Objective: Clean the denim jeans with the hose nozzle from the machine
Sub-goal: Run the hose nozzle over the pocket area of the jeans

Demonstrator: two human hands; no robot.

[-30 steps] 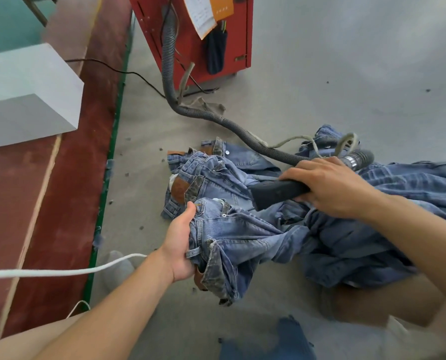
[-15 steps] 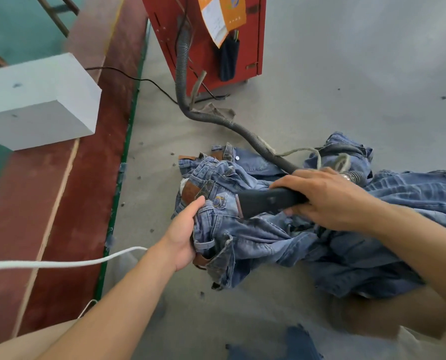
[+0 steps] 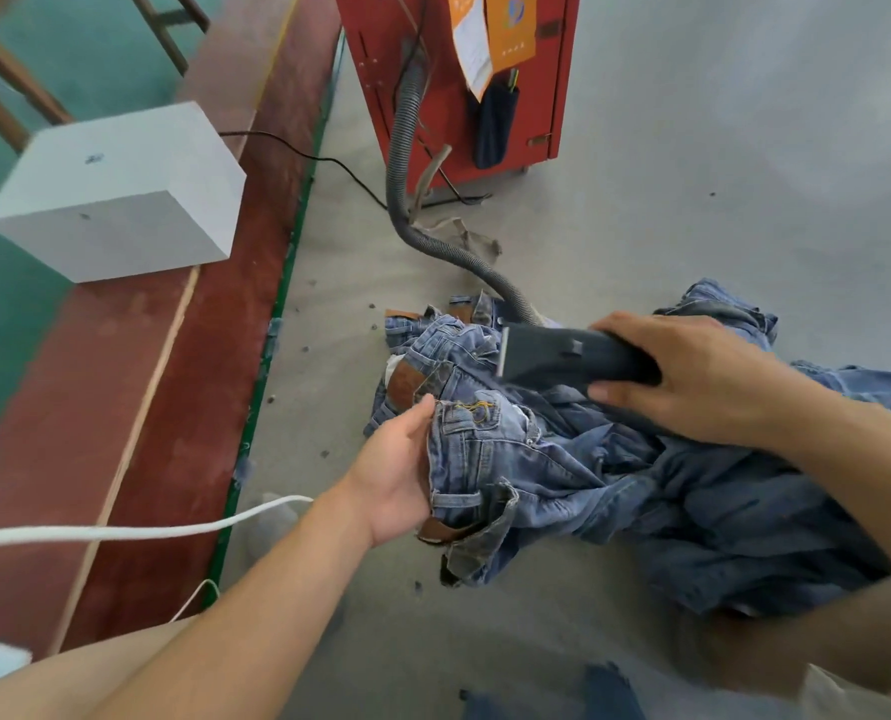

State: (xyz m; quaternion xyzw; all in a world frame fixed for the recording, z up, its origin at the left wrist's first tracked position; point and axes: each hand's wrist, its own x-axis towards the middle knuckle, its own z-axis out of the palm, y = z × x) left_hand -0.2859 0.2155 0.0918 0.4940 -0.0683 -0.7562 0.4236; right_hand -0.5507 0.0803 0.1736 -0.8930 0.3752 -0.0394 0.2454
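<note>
My right hand (image 3: 693, 379) grips the dark hose nozzle (image 3: 563, 356), fingers wrapped over its rear end, thumb underneath. The nozzle's flat mouth faces left and sits just over the denim jeans (image 3: 552, 459), near the waistband; contact with the cloth I can't confirm, the edge is blurred. My left hand (image 3: 396, 470) holds the jeans at the waistband, thumb up against a belt loop, fingers tucked behind the fabric and out of sight. A brown leather patch (image 3: 404, 381) shows just above that thumb.

The jeans lie crumpled on the grey concrete floor (image 3: 693, 200), with more denim bunched to the right under my right forearm. The grey ribbed hose (image 3: 407, 163) runs from the nozzle back across the floor and up into the red machine (image 3: 537, 70), which has an orange-and-white paper tag (image 3: 490, 33) hanging on its front. A black cable (image 3: 303, 153) trails left from the machine. Further left, a white block (image 3: 116, 194) sits on a red-brown strip of floor (image 3: 121, 381). A white cord (image 3: 121, 532) crosses low left, near my left forearm.
</note>
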